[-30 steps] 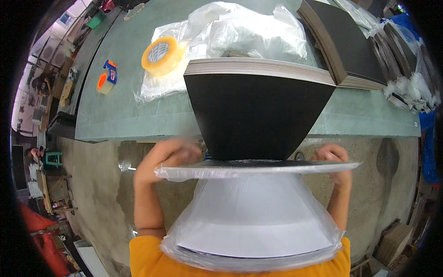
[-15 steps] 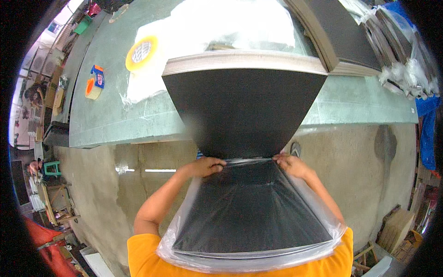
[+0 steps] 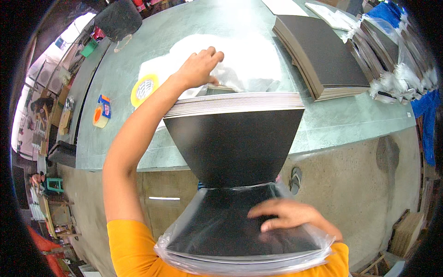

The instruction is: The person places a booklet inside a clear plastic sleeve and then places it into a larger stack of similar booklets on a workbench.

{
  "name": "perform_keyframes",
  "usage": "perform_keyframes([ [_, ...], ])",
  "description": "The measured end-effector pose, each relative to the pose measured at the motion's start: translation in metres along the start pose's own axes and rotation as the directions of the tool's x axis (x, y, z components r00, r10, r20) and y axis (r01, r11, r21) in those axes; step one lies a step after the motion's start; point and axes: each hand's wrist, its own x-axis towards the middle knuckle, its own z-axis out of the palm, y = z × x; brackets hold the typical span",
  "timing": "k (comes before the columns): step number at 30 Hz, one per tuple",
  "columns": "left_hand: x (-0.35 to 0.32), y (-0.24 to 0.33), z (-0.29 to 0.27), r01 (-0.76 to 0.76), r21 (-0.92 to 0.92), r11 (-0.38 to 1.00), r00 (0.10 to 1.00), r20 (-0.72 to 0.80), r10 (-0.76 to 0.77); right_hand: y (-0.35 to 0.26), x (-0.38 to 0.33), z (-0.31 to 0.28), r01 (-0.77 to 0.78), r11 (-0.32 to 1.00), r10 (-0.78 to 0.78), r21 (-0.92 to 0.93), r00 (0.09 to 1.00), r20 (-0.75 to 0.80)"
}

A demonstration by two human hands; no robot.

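A stack of black sheets (image 3: pixel 234 143) with pale layered edges extends from the table toward my body. A clear plastic bag (image 3: pixel 217 221) covers its near part, and the bag's mouth lies across the black surface. My left hand (image 3: pixel 199 68) is past the stack's far edge, above the table, with thumb and fingers apart. Close to its thumb is a small flat brownish thing (image 3: pixel 219 89) that I cannot make out, beside bright white plastic sheeting (image 3: pixel 249 57). Slightly blurred, my right hand (image 3: pixel 288 214) is over the bagged part, fingers stretched out; contact cannot be told.
A yellow tape roll (image 3: pixel 144 90) and a blue tape dispenser (image 3: pixel 102 111) are on the green table (image 3: pixel 159 152), left of the stack. Farther right lies another black stack (image 3: pixel 318 51), next to several plastic-wrapped bundles (image 3: pixel 392 51). A sandal (image 3: pixel 296 180) shows on the floor.
Both hands have left the bag's mouth. My left hand has gone forward over the stack to the table; my right has come back over the bag. The view has shifted.
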Motion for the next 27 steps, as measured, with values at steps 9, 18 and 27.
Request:
perform_keyframes([
  [9,0.025,-0.021,-0.02,0.303,-0.303,0.903,0.893,-0.24,-0.38,0.028,0.013,0.027,-0.008,0.996,-0.009,0.088,0.982,0.19],
  [18,0.018,-0.036,-0.002,0.212,-0.224,0.951,0.973,-0.045,-0.228,0.026,0.016,0.034,-0.009,0.997,-0.001,0.076,0.992,0.124],
  [27,-0.004,-0.045,-0.018,0.506,-0.388,0.771,0.843,0.031,-0.538,0.032,0.019,0.039,0.004,0.998,-0.013,0.057,0.988,0.156],
])
